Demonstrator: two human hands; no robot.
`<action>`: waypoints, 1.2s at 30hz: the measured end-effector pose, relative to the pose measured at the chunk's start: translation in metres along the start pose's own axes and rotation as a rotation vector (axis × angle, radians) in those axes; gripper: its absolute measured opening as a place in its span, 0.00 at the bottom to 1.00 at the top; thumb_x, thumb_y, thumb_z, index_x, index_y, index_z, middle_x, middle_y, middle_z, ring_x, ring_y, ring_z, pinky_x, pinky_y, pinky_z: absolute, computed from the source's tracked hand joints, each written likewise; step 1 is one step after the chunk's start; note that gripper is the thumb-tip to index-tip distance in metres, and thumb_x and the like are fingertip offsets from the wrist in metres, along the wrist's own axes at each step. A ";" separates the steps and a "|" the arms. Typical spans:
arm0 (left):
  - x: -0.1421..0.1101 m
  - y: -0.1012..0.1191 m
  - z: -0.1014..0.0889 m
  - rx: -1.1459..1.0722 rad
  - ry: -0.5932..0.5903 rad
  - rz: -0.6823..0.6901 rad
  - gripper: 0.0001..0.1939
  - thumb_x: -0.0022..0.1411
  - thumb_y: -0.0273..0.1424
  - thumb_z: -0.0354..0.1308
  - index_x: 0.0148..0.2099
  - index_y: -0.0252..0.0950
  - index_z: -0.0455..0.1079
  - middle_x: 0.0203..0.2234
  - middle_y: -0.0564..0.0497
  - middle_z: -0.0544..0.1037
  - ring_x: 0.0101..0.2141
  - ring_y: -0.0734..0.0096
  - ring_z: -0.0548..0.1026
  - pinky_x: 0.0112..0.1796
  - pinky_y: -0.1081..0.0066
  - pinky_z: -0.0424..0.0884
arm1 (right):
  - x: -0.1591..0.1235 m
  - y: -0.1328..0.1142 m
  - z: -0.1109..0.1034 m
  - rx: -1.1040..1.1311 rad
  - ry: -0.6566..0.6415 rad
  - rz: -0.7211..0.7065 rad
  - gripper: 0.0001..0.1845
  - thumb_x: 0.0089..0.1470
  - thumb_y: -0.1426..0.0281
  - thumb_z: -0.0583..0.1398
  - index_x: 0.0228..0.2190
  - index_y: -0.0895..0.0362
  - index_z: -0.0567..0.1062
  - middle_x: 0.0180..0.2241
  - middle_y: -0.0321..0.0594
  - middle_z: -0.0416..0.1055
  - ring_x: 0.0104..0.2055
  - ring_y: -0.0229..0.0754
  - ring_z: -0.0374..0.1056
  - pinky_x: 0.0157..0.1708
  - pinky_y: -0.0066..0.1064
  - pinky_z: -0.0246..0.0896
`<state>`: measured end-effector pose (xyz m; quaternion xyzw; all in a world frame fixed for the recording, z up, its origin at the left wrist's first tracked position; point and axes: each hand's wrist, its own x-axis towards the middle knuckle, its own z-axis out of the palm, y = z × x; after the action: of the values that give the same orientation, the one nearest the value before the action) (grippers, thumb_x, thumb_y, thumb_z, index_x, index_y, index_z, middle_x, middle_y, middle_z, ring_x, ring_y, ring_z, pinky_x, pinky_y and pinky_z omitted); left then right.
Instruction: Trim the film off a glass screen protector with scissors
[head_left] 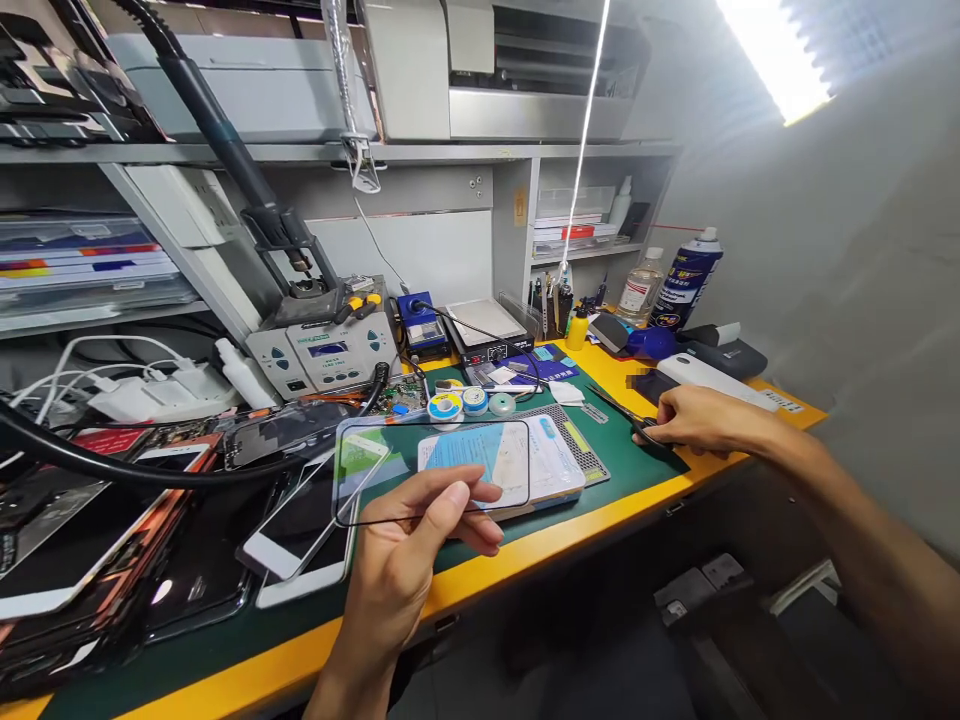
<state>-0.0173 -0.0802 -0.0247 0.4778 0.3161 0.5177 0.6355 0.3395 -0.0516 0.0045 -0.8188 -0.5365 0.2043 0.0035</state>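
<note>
My left hand (420,530) is closed on a clear phone screen protector (480,450) with a thin black border, thumb and fingers pinching its lower edge. Through the sheet shows a white and blue box (555,455) lying on the green mat. Over at the mat's right edge, my right hand (694,420) has its fingers closed round the dark handles of what look like scissors (619,405). Their slim blades point back and to the left, low over the mat. The right fingertips are partly hidden behind the hand.
Phones and phone parts (172,520) are piled at the left, with a black hose (150,475) arching over them. A grey soldering station (330,350), solder spools (446,405) and a heating plate (491,330) stand behind. A spray can (686,280) and white box (712,380) sit right.
</note>
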 end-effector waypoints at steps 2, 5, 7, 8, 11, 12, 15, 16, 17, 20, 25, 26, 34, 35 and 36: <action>0.000 0.000 0.002 -0.013 0.010 0.003 0.09 0.62 0.32 0.64 0.41 0.33 0.81 0.32 0.44 0.85 0.24 0.66 0.81 0.27 0.68 0.79 | -0.004 0.001 -0.002 0.007 0.032 -0.019 0.17 0.52 0.58 0.65 0.22 0.57 0.72 0.16 0.40 0.67 0.17 0.39 0.61 0.20 0.32 0.49; 0.000 0.000 0.005 -0.047 -0.020 0.003 0.09 0.62 0.32 0.64 0.40 0.33 0.81 0.32 0.44 0.84 0.24 0.66 0.81 0.27 0.68 0.79 | -0.017 0.003 -0.006 0.008 0.146 -0.059 0.16 0.53 0.58 0.63 0.25 0.59 0.76 0.25 0.49 0.75 0.25 0.45 0.68 0.26 0.35 0.54; 0.002 -0.001 0.006 -0.069 -0.044 -0.002 0.09 0.63 0.33 0.63 0.41 0.33 0.82 0.32 0.43 0.84 0.24 0.67 0.81 0.27 0.68 0.79 | -0.032 0.000 -0.001 0.054 0.212 -0.089 0.18 0.52 0.55 0.63 0.29 0.58 0.79 0.32 0.52 0.78 0.32 0.49 0.71 0.30 0.36 0.58; 0.002 -0.002 0.007 -0.079 -0.053 -0.006 0.10 0.63 0.33 0.63 0.41 0.33 0.82 0.32 0.43 0.84 0.24 0.67 0.81 0.27 0.68 0.79 | -0.042 -0.004 0.006 0.115 0.231 -0.122 0.21 0.53 0.50 0.61 0.33 0.55 0.80 0.34 0.49 0.79 0.33 0.48 0.72 0.31 0.35 0.60; 0.004 -0.005 0.009 -0.106 -0.089 -0.020 0.10 0.64 0.33 0.63 0.41 0.33 0.81 0.33 0.43 0.84 0.24 0.67 0.81 0.27 0.68 0.79 | -0.074 -0.029 0.045 0.738 0.211 -0.212 0.34 0.43 0.39 0.64 0.38 0.55 0.80 0.19 0.41 0.72 0.18 0.42 0.62 0.22 0.34 0.58; 0.005 -0.006 0.010 -0.112 -0.107 -0.023 0.10 0.64 0.33 0.63 0.42 0.33 0.81 0.33 0.43 0.84 0.25 0.67 0.81 0.28 0.68 0.79 | -0.083 -0.041 0.063 0.889 0.082 -0.226 0.36 0.40 0.40 0.67 0.40 0.56 0.79 0.17 0.38 0.70 0.16 0.40 0.60 0.20 0.33 0.58; 0.006 -0.006 0.012 -0.105 -0.153 -0.018 0.09 0.64 0.33 0.63 0.41 0.34 0.82 0.31 0.45 0.83 0.25 0.69 0.81 0.28 0.70 0.78 | -0.104 -0.078 0.111 1.216 -0.208 -0.323 0.34 0.41 0.46 0.71 0.43 0.56 0.78 0.19 0.36 0.70 0.15 0.34 0.59 0.16 0.28 0.57; 0.006 -0.005 0.012 -0.093 -0.163 -0.007 0.09 0.64 0.32 0.63 0.41 0.34 0.82 0.30 0.46 0.83 0.24 0.70 0.80 0.28 0.71 0.77 | -0.108 -0.088 0.123 1.311 -0.266 -0.342 0.33 0.42 0.48 0.72 0.44 0.57 0.79 0.20 0.34 0.69 0.16 0.34 0.60 0.16 0.26 0.57; 0.006 -0.004 0.012 -0.073 -0.173 0.003 0.09 0.63 0.32 0.63 0.40 0.34 0.83 0.28 0.47 0.82 0.24 0.72 0.79 0.28 0.72 0.76 | -0.111 -0.097 0.131 1.396 -0.293 -0.348 0.32 0.42 0.50 0.73 0.44 0.57 0.79 0.22 0.35 0.70 0.17 0.33 0.61 0.16 0.25 0.58; 0.006 0.002 0.009 0.015 -0.190 0.024 0.08 0.61 0.31 0.64 0.38 0.33 0.83 0.26 0.50 0.77 0.22 0.75 0.75 0.26 0.73 0.73 | -0.117 -0.114 0.137 1.581 -0.313 -0.378 0.26 0.41 0.55 0.75 0.39 0.58 0.81 0.30 0.40 0.75 0.20 0.31 0.63 0.16 0.22 0.58; 0.004 0.009 0.007 0.137 -0.209 0.020 0.08 0.61 0.31 0.64 0.35 0.33 0.83 0.27 0.51 0.75 0.22 0.75 0.72 0.26 0.73 0.69 | -0.120 -0.123 0.130 1.587 -0.399 -0.521 0.19 0.49 0.58 0.72 0.37 0.59 0.83 0.30 0.41 0.75 0.20 0.30 0.63 0.17 0.21 0.58; 0.003 0.009 0.008 0.152 -0.211 0.015 0.08 0.61 0.31 0.64 0.35 0.33 0.83 0.27 0.50 0.75 0.23 0.75 0.72 0.26 0.73 0.69 | -0.120 -0.124 0.129 1.569 -0.401 -0.543 0.18 0.50 0.58 0.71 0.36 0.59 0.83 0.28 0.40 0.75 0.19 0.30 0.62 0.16 0.22 0.58; -0.001 0.017 0.009 0.250 -0.206 -0.018 0.09 0.60 0.33 0.64 0.35 0.35 0.84 0.24 0.52 0.72 0.21 0.77 0.70 0.24 0.74 0.65 | -0.122 -0.124 0.131 1.446 -0.321 -0.496 0.22 0.54 0.54 0.68 0.23 0.61 0.77 0.15 0.34 0.67 0.15 0.31 0.58 0.16 0.23 0.52; -0.002 0.018 0.009 0.254 -0.205 -0.017 0.09 0.59 0.33 0.64 0.35 0.35 0.84 0.24 0.52 0.72 0.21 0.77 0.69 0.24 0.74 0.65 | -0.122 -0.123 0.131 1.439 -0.333 -0.506 0.22 0.55 0.53 0.67 0.24 0.61 0.77 0.15 0.34 0.67 0.15 0.31 0.59 0.16 0.23 0.52; -0.002 0.020 0.008 0.253 -0.201 -0.017 0.09 0.59 0.32 0.64 0.35 0.36 0.85 0.24 0.52 0.71 0.20 0.77 0.69 0.23 0.73 0.65 | -0.122 -0.122 0.131 1.435 -0.350 -0.527 0.22 0.55 0.53 0.67 0.25 0.61 0.77 0.15 0.34 0.68 0.15 0.31 0.59 0.17 0.23 0.52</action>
<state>-0.0174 -0.0843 -0.0034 0.6008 0.3178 0.4180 0.6028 0.1467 -0.1348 -0.0475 -0.4180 -0.4425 0.6196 0.4954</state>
